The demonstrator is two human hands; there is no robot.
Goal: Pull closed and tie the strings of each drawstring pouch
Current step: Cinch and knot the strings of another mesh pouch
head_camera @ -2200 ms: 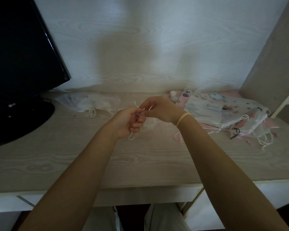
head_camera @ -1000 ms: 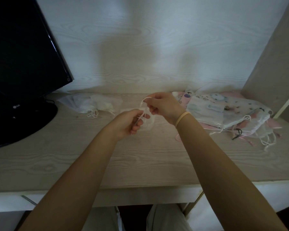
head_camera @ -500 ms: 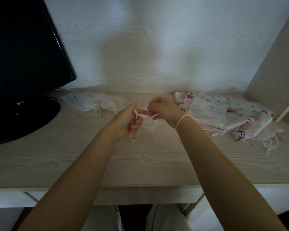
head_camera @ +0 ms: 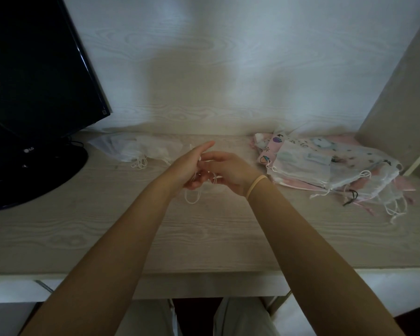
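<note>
My two hands meet over the middle of the desk, working the white strings (head_camera: 192, 198) of a small pouch that is mostly hidden behind them. My left hand (head_camera: 188, 167) has its index finger stretched forward while its lower fingers curl round the strings. My right hand (head_camera: 224, 169) pinches the strings close against the left. A loop of string hangs below the hands onto the desk. A heap of patterned pink and white pouches (head_camera: 330, 169) lies at the right, loose strings trailing. A sheer white pouch (head_camera: 141, 149) lies at the back left.
A black monitor (head_camera: 34, 81) on a round base (head_camera: 34, 175) fills the left side. The pale wood desk (head_camera: 204, 238) meets a wall behind, and a grey side panel (head_camera: 403, 93) closes the right. The desk's front edge runs beneath my forearms.
My hands have drawn closer together and overlap. The left index finger is now stretched out forward. The string loop hangs lower under the hands.
</note>
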